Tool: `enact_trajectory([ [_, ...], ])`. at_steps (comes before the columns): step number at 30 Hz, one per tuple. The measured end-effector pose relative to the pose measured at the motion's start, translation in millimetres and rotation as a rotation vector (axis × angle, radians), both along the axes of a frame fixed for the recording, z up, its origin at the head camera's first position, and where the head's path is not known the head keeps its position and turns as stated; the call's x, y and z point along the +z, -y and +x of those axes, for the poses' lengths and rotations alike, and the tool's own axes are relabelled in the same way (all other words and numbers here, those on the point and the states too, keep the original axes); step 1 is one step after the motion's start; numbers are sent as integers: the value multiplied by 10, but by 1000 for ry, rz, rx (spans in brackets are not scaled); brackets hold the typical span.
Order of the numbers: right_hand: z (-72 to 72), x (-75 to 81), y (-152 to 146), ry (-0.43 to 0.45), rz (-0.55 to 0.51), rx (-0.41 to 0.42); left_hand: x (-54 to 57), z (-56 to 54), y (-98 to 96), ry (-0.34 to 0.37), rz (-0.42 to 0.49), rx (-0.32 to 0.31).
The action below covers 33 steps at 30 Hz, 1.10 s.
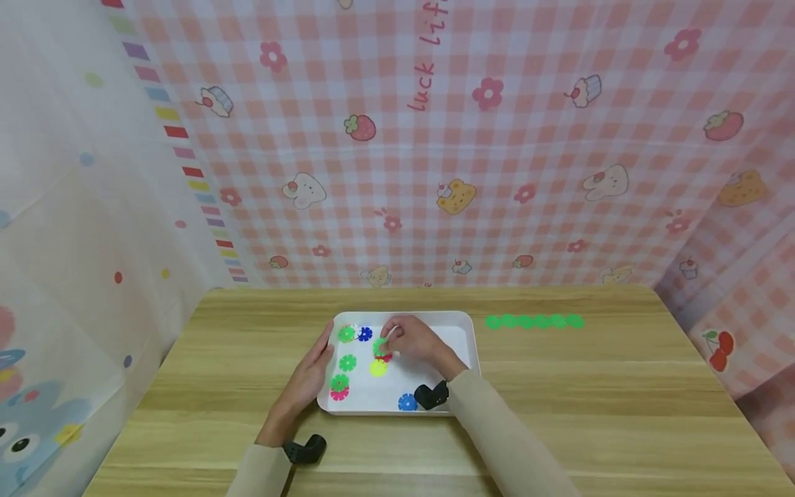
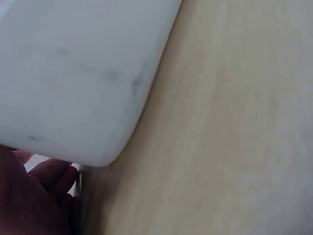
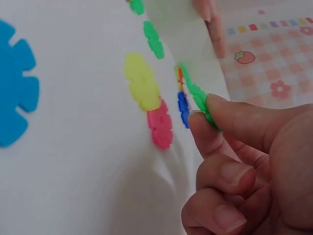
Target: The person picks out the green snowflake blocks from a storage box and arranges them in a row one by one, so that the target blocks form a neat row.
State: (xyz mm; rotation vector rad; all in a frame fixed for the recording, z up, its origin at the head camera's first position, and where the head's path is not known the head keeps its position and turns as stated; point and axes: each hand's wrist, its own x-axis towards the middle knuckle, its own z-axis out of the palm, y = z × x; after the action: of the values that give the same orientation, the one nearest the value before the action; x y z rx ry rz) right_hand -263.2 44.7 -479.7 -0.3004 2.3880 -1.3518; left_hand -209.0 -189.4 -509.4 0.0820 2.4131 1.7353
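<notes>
A white tray lies on the wooden table, holding several slotted plastic discs. My left hand holds the tray's left rim, with its thumb over the edge and fingers along the outer wall. In the left wrist view, part of that hand shows below the tray's corner. Between thumb and forefinger, my right hand pinches a green slotted disc, raised above the tray floor. Under it lie a red disc and a yellow disc, overlapping.
More green discs lie at the tray's left side, one over a pink disc. A dark blue disc is near the back, a lighter blue disc at the front. A row of green discs stretches across the table right of the tray.
</notes>
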Motion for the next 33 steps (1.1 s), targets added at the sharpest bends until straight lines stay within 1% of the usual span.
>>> enact_trajectory([
  [3, 9, 55, -14, 5, -21, -3, -7, 6, 20, 1, 1, 0],
  [7, 35, 150, -89, 20, -71, -20, -8, 4, 10, -1, 5, -8],
  [10, 60, 223, -141, 27, -89, -39, -14, 1, 10, -8, 12, -7],
  [17, 143, 395, -286, 2, -57, -80, -28, -5, 18, -10, -3, -5],
  [20, 170, 436, -357, -2, -59, -102, -36, -8, 20, -8, -5, -2],
  [28, 195, 474, -554, -27, -73, -161, -25, -2, 13, 8, -10, 7],
  [33, 205, 492, -698, -44, -88, -176, -15, 4, 14, 5, -6, -1],
])
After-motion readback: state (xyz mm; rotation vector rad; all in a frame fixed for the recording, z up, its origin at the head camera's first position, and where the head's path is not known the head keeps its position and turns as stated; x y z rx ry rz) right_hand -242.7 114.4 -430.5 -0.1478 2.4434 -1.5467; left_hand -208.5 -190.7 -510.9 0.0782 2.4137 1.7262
